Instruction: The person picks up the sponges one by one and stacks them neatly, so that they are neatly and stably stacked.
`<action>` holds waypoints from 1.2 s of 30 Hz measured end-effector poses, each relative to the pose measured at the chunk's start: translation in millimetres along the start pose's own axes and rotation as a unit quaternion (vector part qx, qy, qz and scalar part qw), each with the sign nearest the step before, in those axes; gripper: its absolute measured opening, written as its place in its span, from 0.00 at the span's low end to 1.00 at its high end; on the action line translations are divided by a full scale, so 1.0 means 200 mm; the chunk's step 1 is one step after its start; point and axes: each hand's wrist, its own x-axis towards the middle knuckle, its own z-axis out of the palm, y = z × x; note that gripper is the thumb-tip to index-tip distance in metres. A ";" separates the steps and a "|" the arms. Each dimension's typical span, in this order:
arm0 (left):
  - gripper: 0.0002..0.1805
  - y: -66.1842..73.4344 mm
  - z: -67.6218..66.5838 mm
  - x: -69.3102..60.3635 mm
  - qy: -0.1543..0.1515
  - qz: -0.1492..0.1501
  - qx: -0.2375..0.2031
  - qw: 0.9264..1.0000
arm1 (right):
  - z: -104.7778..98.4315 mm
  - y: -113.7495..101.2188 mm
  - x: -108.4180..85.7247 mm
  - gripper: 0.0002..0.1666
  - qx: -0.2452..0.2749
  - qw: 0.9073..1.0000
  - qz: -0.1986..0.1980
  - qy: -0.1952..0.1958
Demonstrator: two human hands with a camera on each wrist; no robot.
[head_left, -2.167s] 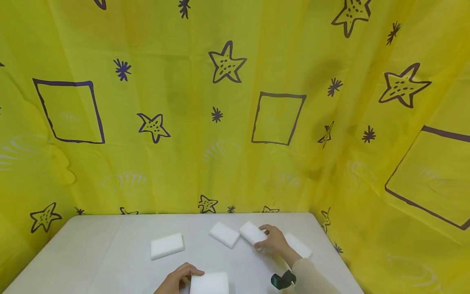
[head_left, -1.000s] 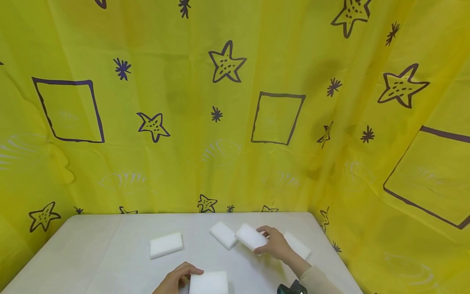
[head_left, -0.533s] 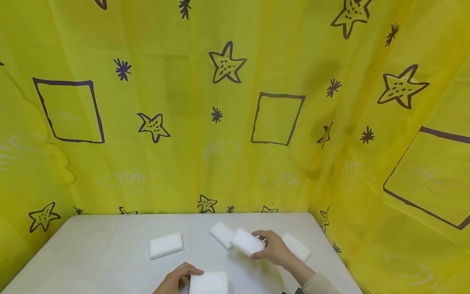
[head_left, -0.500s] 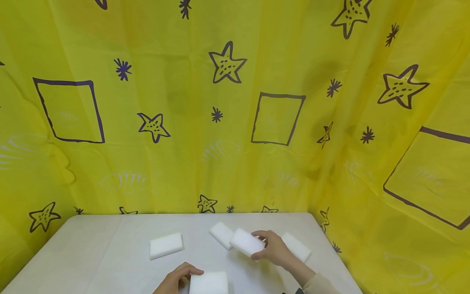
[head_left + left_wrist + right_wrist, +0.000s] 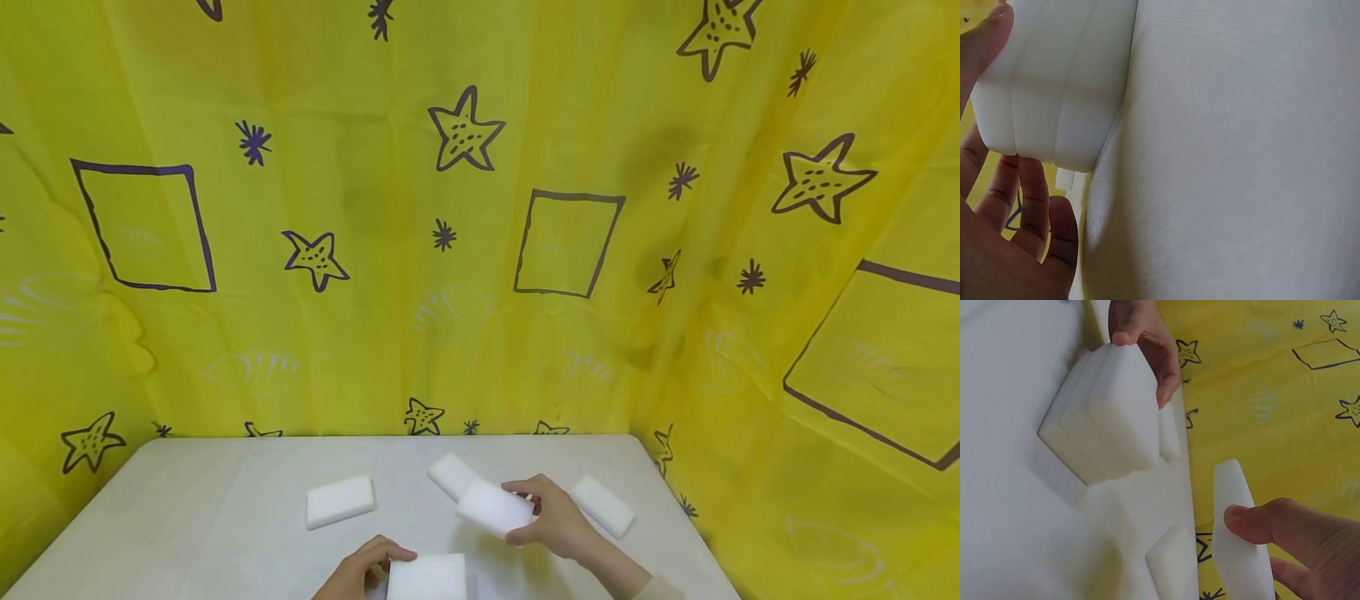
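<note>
In the head view my left hand (image 5: 363, 567) holds the left side of a stack of white sponges (image 5: 427, 577) at the table's near edge. Three layers of the stack (image 5: 1054, 87) show in the left wrist view, with the thumb on one face and fingertips touching its end. My right hand (image 5: 555, 517) pinches a single white sponge (image 5: 495, 507) by its right end, raised above the table behind the stack. From the right wrist, that sponge (image 5: 1244, 569) is seen edge-on under the thumb, apart from the stack (image 5: 1119, 406).
Loose white sponges lie flat on the white table (image 5: 225, 533): one at left (image 5: 340, 502), one partly behind the held sponge (image 5: 452, 475), one at right (image 5: 603, 505). A yellow curtain (image 5: 360, 333) with drawn stars hangs around the table's back and sides.
My right hand has lifted its sponge and carried it left and nearer to the stack, uncovering more of the right-hand sponge. My left hand and the stack have stayed in place.
</note>
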 end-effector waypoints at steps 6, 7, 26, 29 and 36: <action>0.28 0.00 0.00 0.00 0.000 -0.003 -0.004 1.000 | 0.01 -0.04 -0.02 0.37 0.008 1.000 -0.007 -0.011; 0.28 0.00 0.00 0.00 0.000 -0.005 -0.006 1.000 | 0.02 -0.04 -0.03 0.37 0.008 1.000 -0.010 -0.013; 0.26 -0.01 0.00 0.00 0.014 0.035 0.016 0.999 | 0.08 -0.11 -0.08 0.37 0.041 0.998 -0.045 -0.035; 0.26 -0.01 0.00 0.00 0.022 0.035 0.022 0.999 | 0.09 -0.11 -0.08 0.37 0.044 0.997 -0.049 -0.039; 0.27 0.00 0.00 0.00 0.029 0.020 0.034 0.999 | 0.13 -0.11 -0.09 0.36 0.050 0.996 -0.059 -0.053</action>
